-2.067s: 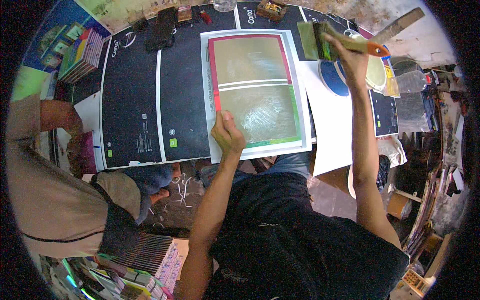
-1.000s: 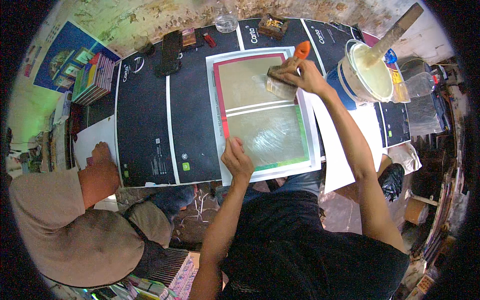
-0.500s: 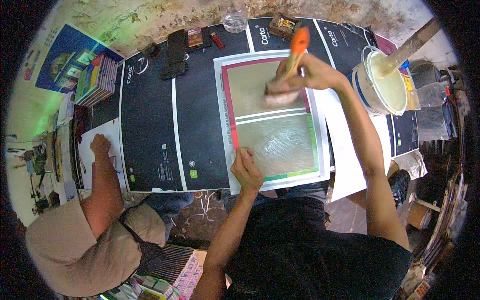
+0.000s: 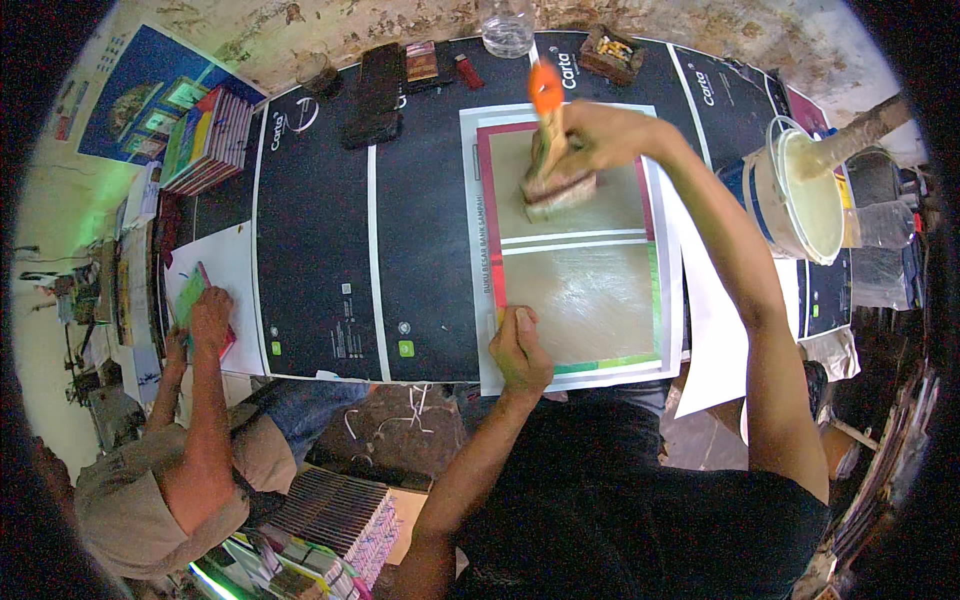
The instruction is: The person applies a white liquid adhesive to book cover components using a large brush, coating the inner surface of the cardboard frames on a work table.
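Observation:
My right hand is closed round a wide flat brush with an orange handle tip. Its pale bristles touch the upper of two grey-brown boards. The lower board has a wet, streaky shine. Both boards lie on a printed cover sheet with red and green borders and a white margin. My left hand rests closed on the sheet beside the lower board's left edge. Its fingers curl under, so whatever they may hold is hidden.
At the right stands a white bucket of pale liquid with a stick in it. White paper lies beside the sheet. A co-worker's hand is on a green and red booklet. Stacked books, a glass jar and an ashtray stand along the wall.
The brush has swept left across the upper board, its handle now more upright. The view has shifted a little. The co-worker has leaned back, and a booklet now shows under their hands.

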`<move>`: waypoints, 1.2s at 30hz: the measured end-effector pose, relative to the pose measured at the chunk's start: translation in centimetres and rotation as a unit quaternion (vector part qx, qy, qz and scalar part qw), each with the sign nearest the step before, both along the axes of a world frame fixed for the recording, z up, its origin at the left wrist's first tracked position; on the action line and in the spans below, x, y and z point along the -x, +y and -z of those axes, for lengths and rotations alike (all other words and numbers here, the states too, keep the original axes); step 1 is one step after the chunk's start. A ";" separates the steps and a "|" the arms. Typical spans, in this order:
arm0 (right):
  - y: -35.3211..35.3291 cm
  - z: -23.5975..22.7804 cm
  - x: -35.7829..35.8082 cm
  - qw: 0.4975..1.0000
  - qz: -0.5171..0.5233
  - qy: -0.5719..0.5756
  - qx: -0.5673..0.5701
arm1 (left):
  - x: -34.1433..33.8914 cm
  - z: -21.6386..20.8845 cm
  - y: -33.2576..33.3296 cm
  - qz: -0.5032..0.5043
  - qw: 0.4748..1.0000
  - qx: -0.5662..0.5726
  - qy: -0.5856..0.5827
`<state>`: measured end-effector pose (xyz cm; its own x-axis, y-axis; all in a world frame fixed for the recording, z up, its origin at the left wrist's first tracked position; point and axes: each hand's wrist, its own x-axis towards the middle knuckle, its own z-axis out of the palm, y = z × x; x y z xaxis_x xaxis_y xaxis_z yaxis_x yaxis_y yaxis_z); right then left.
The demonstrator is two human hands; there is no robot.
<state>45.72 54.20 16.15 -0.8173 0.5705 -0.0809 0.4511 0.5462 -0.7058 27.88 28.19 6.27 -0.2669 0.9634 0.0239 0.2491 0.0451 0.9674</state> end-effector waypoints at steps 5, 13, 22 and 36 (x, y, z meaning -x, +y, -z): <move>6.8 2.6 0.8 0.975 0.123 -0.050 -0.180 | 0.1 0.0 0.3 0.021 0.999 -0.022 0.013; 4.4 0.7 4.5 0.999 -0.030 0.027 -0.015 | 0.0 0.3 0.2 -0.004 0.999 -0.023 0.036; 7.4 1.1 3.2 0.952 0.164 0.020 -0.259 | 0.2 0.7 0.0 0.008 0.998 -0.043 0.035; -3.1 4.7 -6.0 0.881 0.359 0.217 -0.218 | -0.3 -0.2 -0.1 -0.025 0.999 -0.016 0.041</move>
<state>51.70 51.12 11.44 -0.1327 0.8527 0.5053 0.5310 0.4917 -0.6902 28.14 28.12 6.50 -0.3101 0.9475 0.0784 0.3258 0.0284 0.9450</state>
